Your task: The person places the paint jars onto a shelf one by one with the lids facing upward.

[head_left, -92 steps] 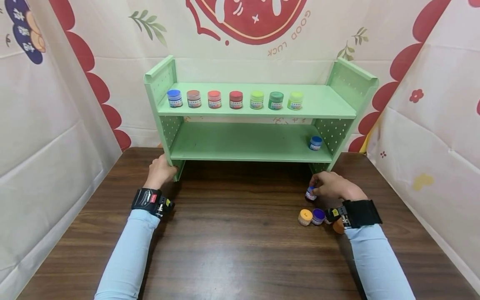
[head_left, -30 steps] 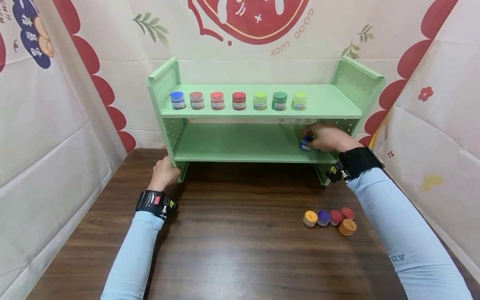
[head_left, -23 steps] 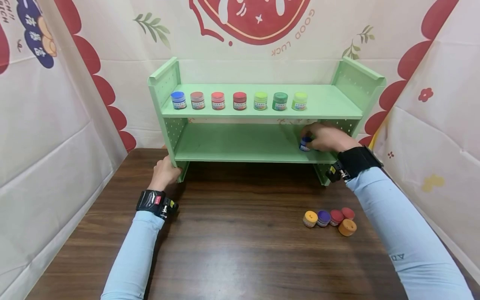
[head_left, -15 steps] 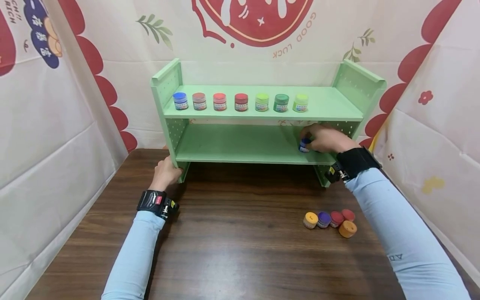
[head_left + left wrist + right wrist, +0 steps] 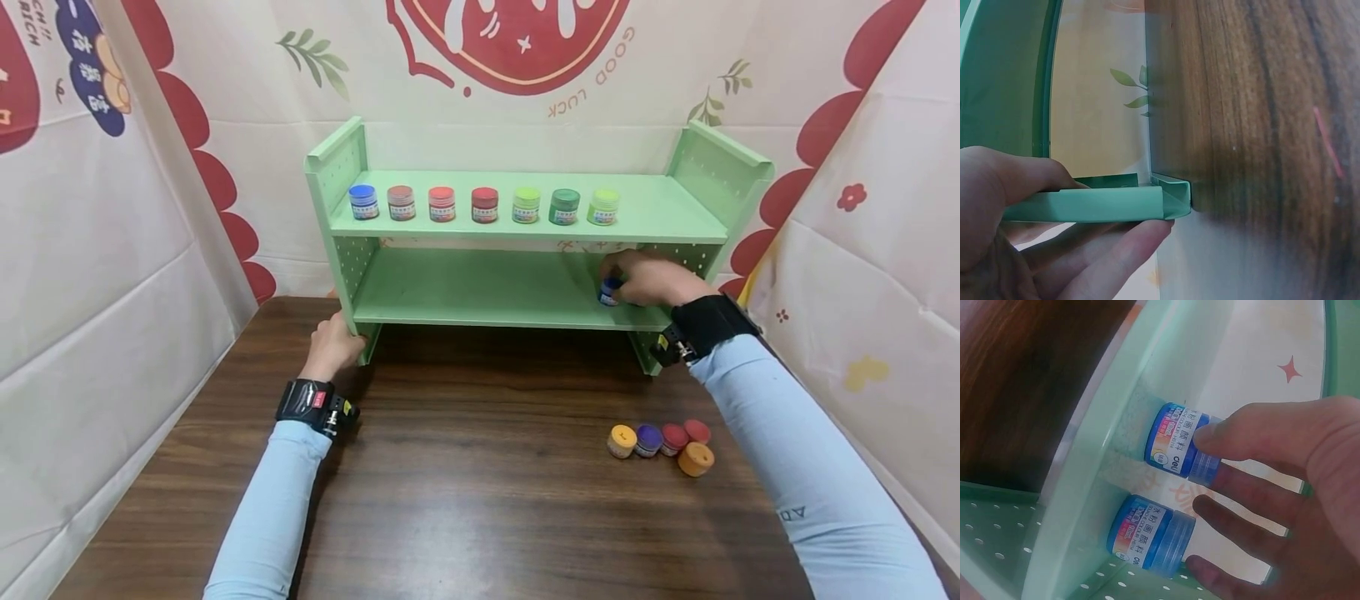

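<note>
My right hand [image 5: 648, 277] pinches a blue paint jar [image 5: 608, 292] between thumb and finger at the right end of the lower shelf. In the right wrist view, this held jar [image 5: 1175, 440] stands on the shelf board beside a second blue paint jar [image 5: 1147, 534], with a gap between them. That second jar is mostly hidden behind the hand in the head view. My left hand [image 5: 330, 346] grips the lower left side of the green shelf rack [image 5: 480, 287]. In the left wrist view, the thumb lies on one face of the rack's side panel [image 5: 1097, 205] and fingers on the other.
On the top shelf stands a row of paint jars, from blue [image 5: 363, 202] at left to light green [image 5: 603, 207] at right. Several more jars, including yellow [image 5: 622, 442], purple [image 5: 648, 440] and orange [image 5: 696, 459], cluster on the wooden table [image 5: 465, 467].
My right hand has carried the blue jar from the table up to the lower shelf, left of the other blue jar. During the last second it hardly moves. The left hand keeps its grip.
</note>
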A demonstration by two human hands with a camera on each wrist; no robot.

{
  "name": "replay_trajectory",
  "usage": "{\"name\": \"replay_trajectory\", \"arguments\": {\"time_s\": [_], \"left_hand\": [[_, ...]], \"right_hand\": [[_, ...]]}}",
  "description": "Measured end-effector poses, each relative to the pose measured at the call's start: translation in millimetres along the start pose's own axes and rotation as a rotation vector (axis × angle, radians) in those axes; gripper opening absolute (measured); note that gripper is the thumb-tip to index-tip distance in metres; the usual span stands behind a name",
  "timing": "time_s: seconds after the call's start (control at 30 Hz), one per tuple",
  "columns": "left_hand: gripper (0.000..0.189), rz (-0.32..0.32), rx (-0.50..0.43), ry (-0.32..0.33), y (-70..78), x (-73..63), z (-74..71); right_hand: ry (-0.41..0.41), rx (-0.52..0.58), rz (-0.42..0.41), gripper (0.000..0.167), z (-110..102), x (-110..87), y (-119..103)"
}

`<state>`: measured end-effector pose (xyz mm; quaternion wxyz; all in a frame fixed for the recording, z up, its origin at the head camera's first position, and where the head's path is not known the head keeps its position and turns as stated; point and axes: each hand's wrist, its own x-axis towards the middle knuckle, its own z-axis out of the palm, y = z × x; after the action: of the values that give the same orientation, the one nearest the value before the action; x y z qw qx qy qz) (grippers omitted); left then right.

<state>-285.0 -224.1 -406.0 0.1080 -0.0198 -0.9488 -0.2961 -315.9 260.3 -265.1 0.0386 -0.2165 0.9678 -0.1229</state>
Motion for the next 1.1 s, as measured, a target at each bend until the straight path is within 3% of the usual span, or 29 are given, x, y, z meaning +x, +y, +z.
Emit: {"name": "replay_trajectory", "arguments": {"time_s": [0.2,0.4,0.53,0.63,0.73,0.87,1.03,1.1], "left_hand": [[0.013,-0.001,0.005,-0.003,-2.1,-1.9,3.2],[0.014,0.001,-0.001,0.0,-0.9,-2.4,3.5],[0.013,0.006,-0.002,0.001,0.9,-1.6,2.7],[0.014,0.005,0.0,0.005,1.6,-0.4,2.0],[0.016,-0.001,-0.005,0.001,2.2,0.1,1.0],[0.017,0.001,0.0,0.002,1.9,-0.7,-0.5],[0.018,-0.004,0.009,0.003,1.0,-1.9,-1.6],[0.02,-0.003,0.003,-0.004,1.3,-2.0,-1.9]], "right_hand": [[0.071,-0.014,0.004,0.043,5.3,-9.2,-0.9],[0.225,-0.1,-0.009,0.042,9.2,-36.5,-13.1],[0.352,-0.027,-0.048,0.032,12.6,-65.9,-18.6],[0.387,0.044,-0.065,0.024,18.2,-85.5,-17.8],[0.323,0.069,-0.067,0.02,24.7,-99.8,-13.4],[0.135,0.09,-0.044,0.023,36.5,-109.6,1.2],[-0.041,0.139,-0.011,0.027,52.6,-112.4,40.6],[-0.117,0.185,0.045,0.032,56.8,-116.2,58.1]]}}
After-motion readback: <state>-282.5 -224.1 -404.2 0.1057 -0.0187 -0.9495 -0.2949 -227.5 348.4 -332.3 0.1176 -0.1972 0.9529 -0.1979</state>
